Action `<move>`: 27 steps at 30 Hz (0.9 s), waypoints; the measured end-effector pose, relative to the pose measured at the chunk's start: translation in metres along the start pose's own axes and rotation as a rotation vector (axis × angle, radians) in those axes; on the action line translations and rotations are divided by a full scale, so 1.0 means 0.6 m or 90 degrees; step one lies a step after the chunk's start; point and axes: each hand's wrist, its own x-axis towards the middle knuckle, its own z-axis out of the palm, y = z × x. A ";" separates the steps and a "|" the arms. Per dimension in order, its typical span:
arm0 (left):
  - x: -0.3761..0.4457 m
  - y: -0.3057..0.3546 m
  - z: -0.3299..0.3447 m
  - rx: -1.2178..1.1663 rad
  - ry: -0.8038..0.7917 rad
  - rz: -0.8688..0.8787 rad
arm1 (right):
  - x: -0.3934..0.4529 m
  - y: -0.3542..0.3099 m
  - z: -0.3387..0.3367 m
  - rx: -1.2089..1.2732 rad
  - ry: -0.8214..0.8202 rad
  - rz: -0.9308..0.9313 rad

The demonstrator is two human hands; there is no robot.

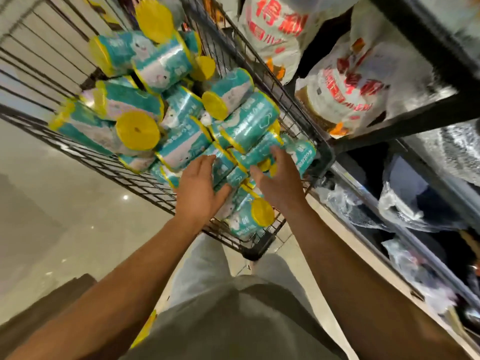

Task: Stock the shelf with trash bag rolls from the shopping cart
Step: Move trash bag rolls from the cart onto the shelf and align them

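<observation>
2 bare hands are reaching into the cart [145, 183], where the rolls [181, 126] are lying heaped, teal-wrapped with yellow ends. The left hand [198, 189] is lying flat on the pile near the cart's near end, its grip open, fingers straight and holding nothing. The right hand [278, 178] is resting just beside it, fingers stretching over 1 roll [255, 153] and the thumb below it; whether that grip is closing around the roll is not clear. The shelf [405, 118] is standing just to the right of the cart, carrying white bags with red print [345, 89] on an upper level and clear-wrapped packs [405, 201] lower down.
</observation>
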 end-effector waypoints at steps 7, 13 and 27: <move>0.065 -0.049 0.014 0.007 -0.087 0.008 | 0.126 -0.050 0.040 0.108 0.123 0.156; 0.075 -0.055 0.026 0.052 -0.081 0.003 | 0.188 -0.077 0.078 0.113 0.167 0.300; 0.076 -0.056 -0.043 -0.201 -0.148 -0.082 | 0.068 -0.047 0.025 0.406 0.232 0.213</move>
